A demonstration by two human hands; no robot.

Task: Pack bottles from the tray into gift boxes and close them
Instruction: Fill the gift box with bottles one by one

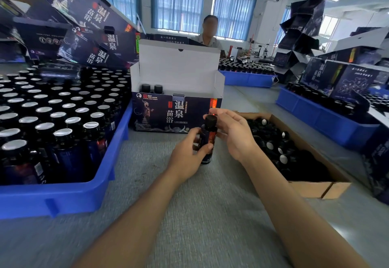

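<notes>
Two capped bottles (152,88) stand in the open gift box (160,116) on the tabletop (189,215). Just before it, our left grip (189,154) wraps a dark bottle (208,139) held upright. Our right grip (233,135) lies at its cap (210,120); whether it is pinching we cannot tell. At left sits the blue tray (63,196) of foil-topped bottles (63,133), at right a cardboard box (315,186) of loose caps (283,158).

The left hand (189,154) grips a dark bottle (208,139) upright before the open gift box (176,114). The right hand (233,133) lies loose beside its cap. The blue tray (63,198) sits by the table's left edge.
</notes>
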